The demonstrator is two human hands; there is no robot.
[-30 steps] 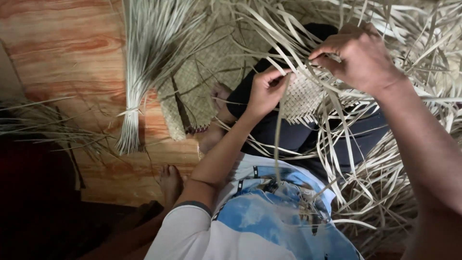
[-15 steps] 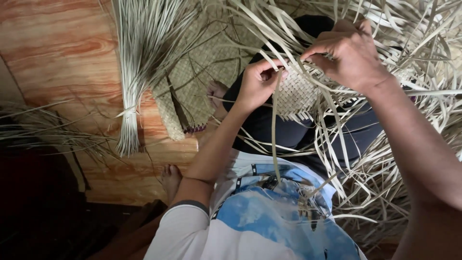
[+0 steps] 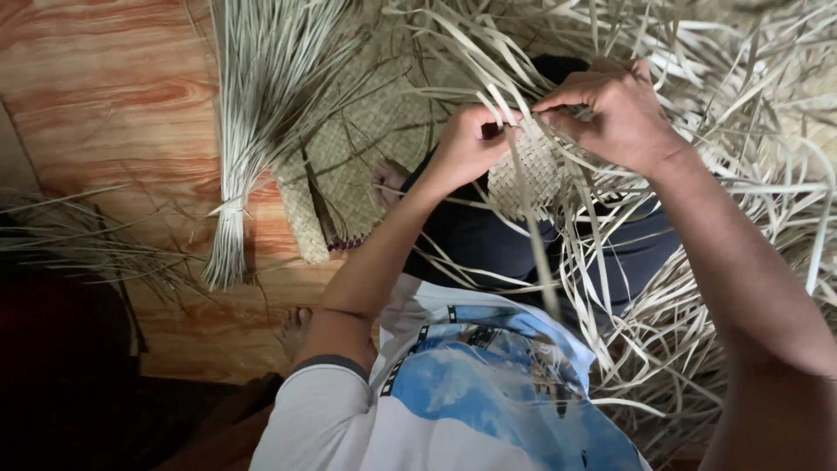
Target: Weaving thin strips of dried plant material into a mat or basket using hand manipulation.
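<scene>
In the head view, the person sits on a wooden floor (image 3: 113,96) and works a small woven piece (image 3: 534,173) held up over the lap, just above the dark trousers (image 3: 488,244). The left hand (image 3: 466,144) closes around the near edge of the woven piece, its fingers (image 3: 488,122) curled and pressed together on a pale strip (image 3: 523,201) that hangs down from it, seemingly to keep the weave steady and taut. The right hand (image 3: 619,109) sits at the upper edge, its fingers (image 3: 558,103) pinching a strip end against the weave, thumb and forefinger close together as if feeding it across. Both hands nearly meet over the piece, so each can brace what the other moves. Loose strips (image 3: 724,131) fan out all around the lap, unwoven ends kept within reach. To the left on the floor lies a tied bundle of strips (image 3: 248,131), bound near its lower end, and beside it a finished woven mat (image 3: 366,131) lies flat, partly under the bundle.
</scene>
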